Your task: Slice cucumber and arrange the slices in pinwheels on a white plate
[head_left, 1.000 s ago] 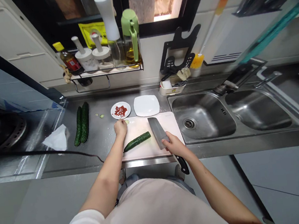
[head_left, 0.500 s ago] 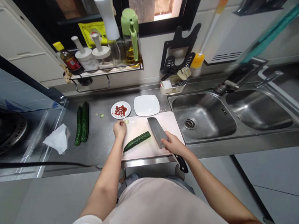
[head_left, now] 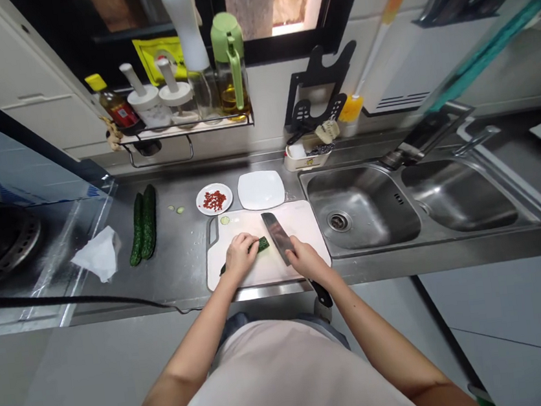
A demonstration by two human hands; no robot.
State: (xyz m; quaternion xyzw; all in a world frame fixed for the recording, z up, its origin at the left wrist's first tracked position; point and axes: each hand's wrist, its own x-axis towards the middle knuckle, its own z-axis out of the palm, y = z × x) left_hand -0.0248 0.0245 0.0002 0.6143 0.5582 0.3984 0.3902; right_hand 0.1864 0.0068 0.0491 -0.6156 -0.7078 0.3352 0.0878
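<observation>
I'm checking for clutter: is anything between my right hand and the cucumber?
Only the knife that the right hand holds; its blade is beside the cucumber's right end. Nothing else visible stands between.

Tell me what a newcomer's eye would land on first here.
Probably the broad cleaver in the right hand, over the pale cutting board, beside the dark green cucumber under the left hand. Next, the bright red pieces on a small round plate behind the board. Then the green-topped oil bottle on the wall rack's right end.
</observation>
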